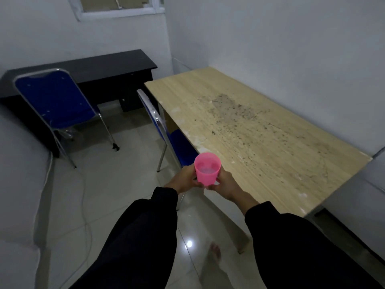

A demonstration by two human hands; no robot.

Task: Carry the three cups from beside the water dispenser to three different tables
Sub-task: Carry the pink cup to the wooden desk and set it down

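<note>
A pink cup is held upright in the lower middle of the frame, clasped from both sides. The left hand is wrapped around its left side and the right hand around its right, with the fingers of both closed against the cup's wall and meeting under its base. A little clear liquid can be seen at the bottom of the cup. Both arms are covered by black sleeves that reach up from the bottom edge.

The cup is carried in the air just beside the near left edge of a light wooden table, which fills the right half of the frame and runs along a white wall. Dark specks and a stain are spread over the middle of the tabletop. A blue chair is tucked under the table's left edge, directly above the cup in the frame. A second blue chair with a metal frame stands at centre left on the tiled floor, in front of a black desk set against the wall at upper left. A bare foot is seen, blurred, on the floor at the lower middle, below the hands. A white cable trails over the floor at the left.
</note>
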